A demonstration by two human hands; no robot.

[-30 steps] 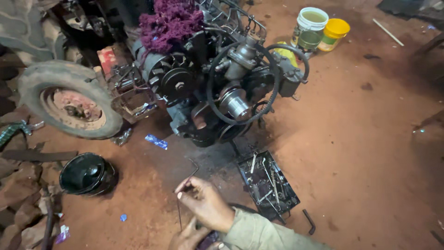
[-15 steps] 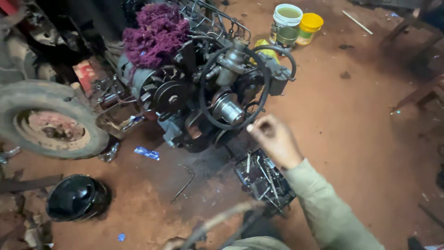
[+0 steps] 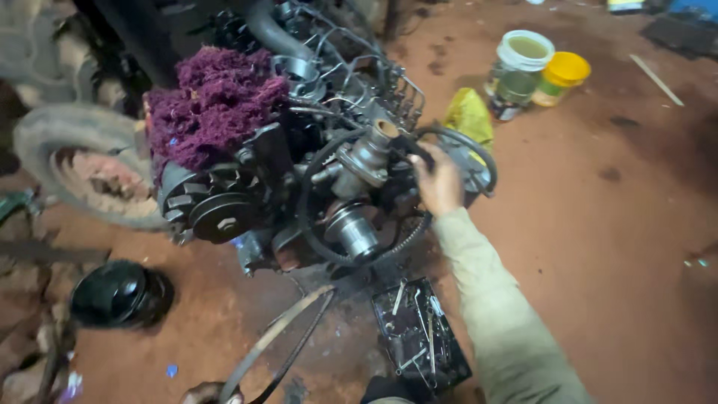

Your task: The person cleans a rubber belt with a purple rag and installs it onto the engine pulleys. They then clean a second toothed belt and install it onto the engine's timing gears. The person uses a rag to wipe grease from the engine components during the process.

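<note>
Presently, at the far left of the frame, a worn tyre (image 3: 71, 161) lies on the red dirt floor (image 3: 598, 247). Below it, at the lower left, a black helmet-shaped shell (image 3: 120, 293) rests on the floor.

Left of centre, a clump of purple rag (image 3: 213, 105) sits on top of the engine (image 3: 299, 187), above a dark grooved pulley (image 3: 221, 217).

At the bottom edge, left of centre, the left hand (image 3: 211, 393) is only partly in view. Its grip is closed on the lower end of a loose belt (image 3: 280, 340), which runs up and to the right toward the underside of the engine.

At centre, a second black belt (image 3: 310, 224) loops around the lower metal pulley (image 3: 351, 232) on the front of the engine. A metal housing with a round open port (image 3: 374, 150) stands above that pulley.

Just right of centre, the right hand (image 3: 437, 183) rests against the engine front, fingers curled on the looped belt at its upper right portion; the grip is closed there. A pale green sleeve (image 3: 501, 314) runs down to the lower right.

Below the engine, a black tray of tools (image 3: 419, 337) lies on the floor.

At the upper right, a yellow bag (image 3: 470, 116) lies beside the engine, with a white-rimmed bucket (image 3: 520, 71) and a yellow tub (image 3: 562, 75) touching each other further right.
</note>
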